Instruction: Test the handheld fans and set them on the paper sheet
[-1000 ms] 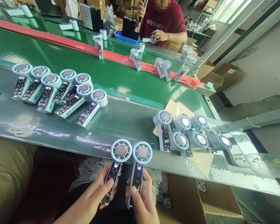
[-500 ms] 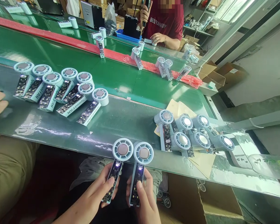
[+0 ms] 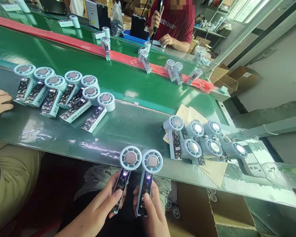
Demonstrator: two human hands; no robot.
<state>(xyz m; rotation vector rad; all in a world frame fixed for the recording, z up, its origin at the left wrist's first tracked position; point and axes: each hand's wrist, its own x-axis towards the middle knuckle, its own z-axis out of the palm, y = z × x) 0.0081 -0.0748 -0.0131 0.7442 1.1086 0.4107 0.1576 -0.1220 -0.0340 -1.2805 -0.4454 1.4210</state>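
Side by side at the table's near edge, two pale-blue handheld fans stand with round heads up and bare circuit boards facing me. My left hand [image 3: 111, 197] is wrapped round the handle of the left handheld fan [image 3: 130, 158], its thumb on the board. Round the handle of the right handheld fan [image 3: 152, 161], my right hand [image 3: 149, 204] is closed, thumb also on the board. Both small displays are lit and read about 60°. The backs of both handles and some fingers are hidden.
Several fans [image 3: 55, 80] lie on the left of the bench [image 3: 128, 128]; several more [image 3: 193, 148] rest on brown paper at right. Another person's hand [image 3: 0, 102] is at the left edge. Across the green belt [image 3: 123, 79], a person [image 3: 172, 26] holds a screwdriver-like tool. Below right stands a cardboard box [image 3: 192, 210].
The neighbour's hand at the left has moved right, closer to the fans. Across the belt, the person's tool has come down toward the part. My hands and both fans have barely moved.
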